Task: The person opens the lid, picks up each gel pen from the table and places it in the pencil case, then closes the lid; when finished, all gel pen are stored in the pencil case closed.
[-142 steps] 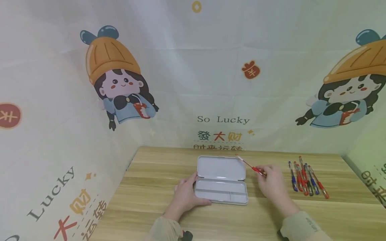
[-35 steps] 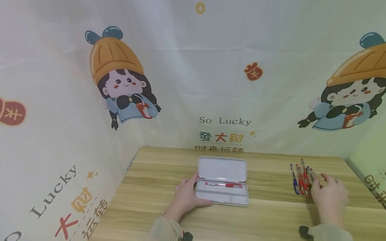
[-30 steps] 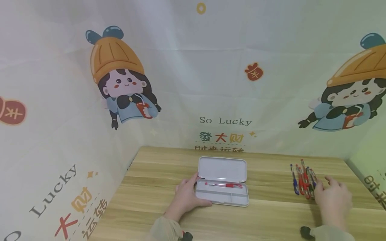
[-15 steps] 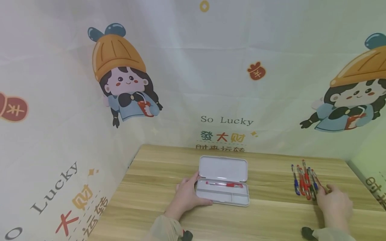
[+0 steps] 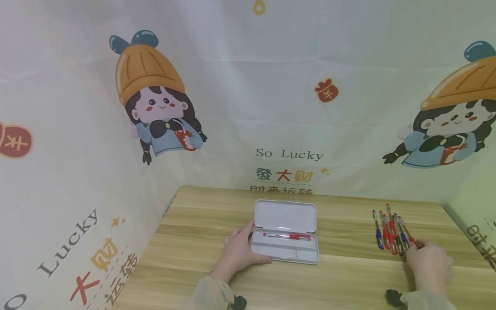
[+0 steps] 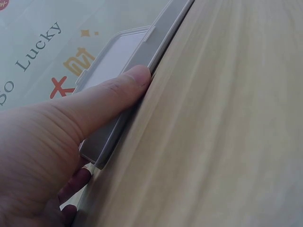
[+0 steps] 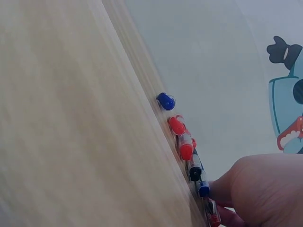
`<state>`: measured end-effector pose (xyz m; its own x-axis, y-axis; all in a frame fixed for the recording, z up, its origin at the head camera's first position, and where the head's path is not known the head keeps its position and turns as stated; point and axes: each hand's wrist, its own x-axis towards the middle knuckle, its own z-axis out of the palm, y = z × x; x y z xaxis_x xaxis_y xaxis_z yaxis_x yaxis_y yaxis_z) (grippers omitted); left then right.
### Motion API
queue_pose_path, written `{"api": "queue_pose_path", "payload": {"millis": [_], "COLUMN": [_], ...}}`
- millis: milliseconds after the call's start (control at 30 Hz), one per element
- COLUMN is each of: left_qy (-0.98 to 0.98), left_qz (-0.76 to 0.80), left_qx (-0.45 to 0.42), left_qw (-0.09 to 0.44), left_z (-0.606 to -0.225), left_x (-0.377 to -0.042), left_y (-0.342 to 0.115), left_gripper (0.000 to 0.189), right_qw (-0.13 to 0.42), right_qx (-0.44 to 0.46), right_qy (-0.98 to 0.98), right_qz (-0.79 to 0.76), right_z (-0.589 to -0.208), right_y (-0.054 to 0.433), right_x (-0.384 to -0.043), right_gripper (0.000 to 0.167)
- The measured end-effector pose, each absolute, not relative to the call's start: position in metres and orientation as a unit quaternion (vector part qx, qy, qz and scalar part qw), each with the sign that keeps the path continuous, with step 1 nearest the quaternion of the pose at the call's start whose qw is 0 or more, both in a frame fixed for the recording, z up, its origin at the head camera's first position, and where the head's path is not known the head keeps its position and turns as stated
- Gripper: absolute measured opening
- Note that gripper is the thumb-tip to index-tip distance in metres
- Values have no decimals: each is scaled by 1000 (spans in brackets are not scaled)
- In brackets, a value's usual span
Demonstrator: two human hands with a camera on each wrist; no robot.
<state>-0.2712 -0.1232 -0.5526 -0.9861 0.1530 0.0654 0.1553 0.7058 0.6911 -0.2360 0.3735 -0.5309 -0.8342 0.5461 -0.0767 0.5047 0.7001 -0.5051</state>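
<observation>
A grey pencil case (image 5: 285,215) lies open on the wooden table, its lid tipped back. One red pen (image 5: 294,237) lies in its long rear compartment. My left hand (image 5: 242,249) grips the case's left end; in the left wrist view the thumb rests along the front wall (image 6: 102,142) and the fingers reach round the end. To the right, my right hand (image 5: 431,262) pinches the lower end of the outermost red pen (image 5: 404,228) of a bunch. That pen's end (image 7: 213,215) shows beside the fingers in the right wrist view, where most fingertips are hidden.
Several red, blue and black pens lie bunched together, a blue pen (image 5: 377,234) at their left side and a black pen (image 5: 400,245) near the front. Table surface (image 5: 348,241) separates bunch and case. A printed cloth (image 5: 224,107) hangs behind the table.
The red pen once held over the case now lies in its rear compartment. My right hand moved right to the bunch and its fingers closed on the outermost red pen. The left hand stayed.
</observation>
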Motion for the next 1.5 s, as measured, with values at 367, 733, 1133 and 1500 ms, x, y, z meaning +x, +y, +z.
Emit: {"api": "queue_pose_path", "payload": {"millis": [367,733,1133,1500], "left_qy": [-924,-924,-923,-925], "left_qz": [-372,-373,-374,-372], "left_qx": [-85,-87,-84,-81], "left_qw": [1,3,3,2], "left_z": [-554,-553,-554,-554], "left_x": [-271,-270,-271,-271], "left_y": [-125,-125,-124,-124], "left_gripper": [139,140,138,140], "right_qw": [56,101,187,228], "right_qx": [-274,-289,-240,-127], "right_qy": [-933,-923,-901,-924], "right_qz": [226,234,308,280], "right_z": [-532,-527,-516,-506], "right_y": [374,371,344,302], "right_x": [-235,-237,-250,-256], "right_gripper": [47,49,45,36]}}
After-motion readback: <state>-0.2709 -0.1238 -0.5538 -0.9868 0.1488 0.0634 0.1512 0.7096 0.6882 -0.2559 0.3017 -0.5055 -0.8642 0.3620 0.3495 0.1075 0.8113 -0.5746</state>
